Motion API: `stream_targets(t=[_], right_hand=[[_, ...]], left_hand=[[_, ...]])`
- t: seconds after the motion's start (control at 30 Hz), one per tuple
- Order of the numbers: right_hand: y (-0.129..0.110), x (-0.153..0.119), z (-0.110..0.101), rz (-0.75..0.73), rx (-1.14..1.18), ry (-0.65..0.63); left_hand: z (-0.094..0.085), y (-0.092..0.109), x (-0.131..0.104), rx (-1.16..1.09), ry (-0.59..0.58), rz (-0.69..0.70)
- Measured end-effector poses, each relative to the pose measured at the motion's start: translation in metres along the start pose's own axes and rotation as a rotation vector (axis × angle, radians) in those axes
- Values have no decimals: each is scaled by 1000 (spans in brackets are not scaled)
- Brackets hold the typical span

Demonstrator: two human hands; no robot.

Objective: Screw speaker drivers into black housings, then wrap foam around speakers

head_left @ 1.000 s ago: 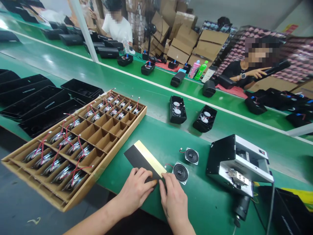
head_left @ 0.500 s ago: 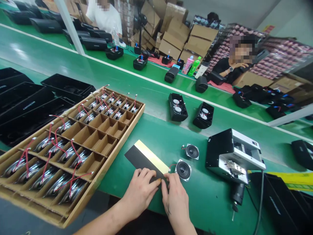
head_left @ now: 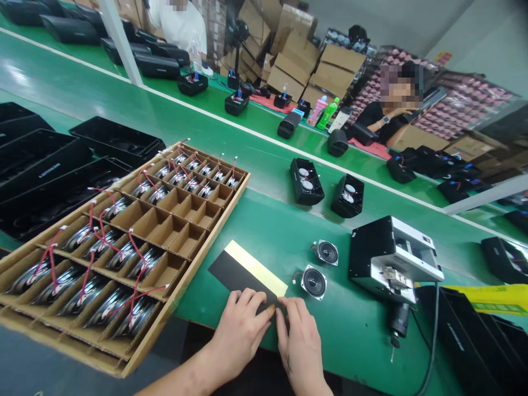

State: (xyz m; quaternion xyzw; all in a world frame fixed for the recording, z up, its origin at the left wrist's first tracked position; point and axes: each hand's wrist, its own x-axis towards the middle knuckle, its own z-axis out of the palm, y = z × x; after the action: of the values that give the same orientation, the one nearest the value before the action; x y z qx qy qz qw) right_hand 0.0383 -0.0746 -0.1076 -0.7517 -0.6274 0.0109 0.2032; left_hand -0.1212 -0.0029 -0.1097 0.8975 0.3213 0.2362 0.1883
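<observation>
A flat black sheet point(head_left: 233, 269) with a pale yellow band point(head_left: 256, 268) along its far side lies on the green bench. My left hand point(head_left: 243, 324) presses on its near right end, thumb and fingertips closed on the black part. From the other side, my right hand point(head_left: 301, 335) pinches the same end with thumb and forefinger. The fingertips of both hands nearly meet, and the exact grip at the edge is hidden. Just beyond my right hand, two small loudspeakers, a nearer speaker point(head_left: 314, 282) and a farther speaker point(head_left: 328, 252), lie cone up with short leads.
To the left stands a divided cardboard tray point(head_left: 243, 190) holding several speakers with red wires. A black-and-silver machine point(head_left: 371, 253) is at the right. Two black housings, one left point(head_left: 306, 181) and one right point(head_left: 347, 196), sit beyond. Across the line, a co-worker point(head_left: 379, 118) holds a dark object.
Both hands stay at the sheet's end with little finger movement. The view has shifted slightly. The co-worker across the line has raised the dark object further out to the side.
</observation>
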Motion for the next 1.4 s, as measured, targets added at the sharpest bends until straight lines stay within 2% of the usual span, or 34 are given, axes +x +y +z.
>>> stream_targets(t=[0.23, 0.47, 0.63, 0.8, 0.93, 1.1, 1.4], right_hand=[[6, 15, -4, 87, 62, -99], [-1, 40, -19, 84, 50, -161], [3, 57, -32, 10, 22, -203], [14, 41, -26, -55, -22, -206], [9, 22, -16, -66, -1, -184], [10, 25, -14, 36, 72, -222], [17, 61, -23, 198, 203, -472]], left_hand=[[-2, 1, 0, 23, -35, -14], [10, 4, -8, 93, 66, -60], [13, 6, -11, 112, 119, -105], [12, 10, -10, 168, 122, -105], [13, 12, -10, 218, 100, -91], [11, 13, -8, 255, 69, -82], [12, 14, -9, 297, 40, -62]])
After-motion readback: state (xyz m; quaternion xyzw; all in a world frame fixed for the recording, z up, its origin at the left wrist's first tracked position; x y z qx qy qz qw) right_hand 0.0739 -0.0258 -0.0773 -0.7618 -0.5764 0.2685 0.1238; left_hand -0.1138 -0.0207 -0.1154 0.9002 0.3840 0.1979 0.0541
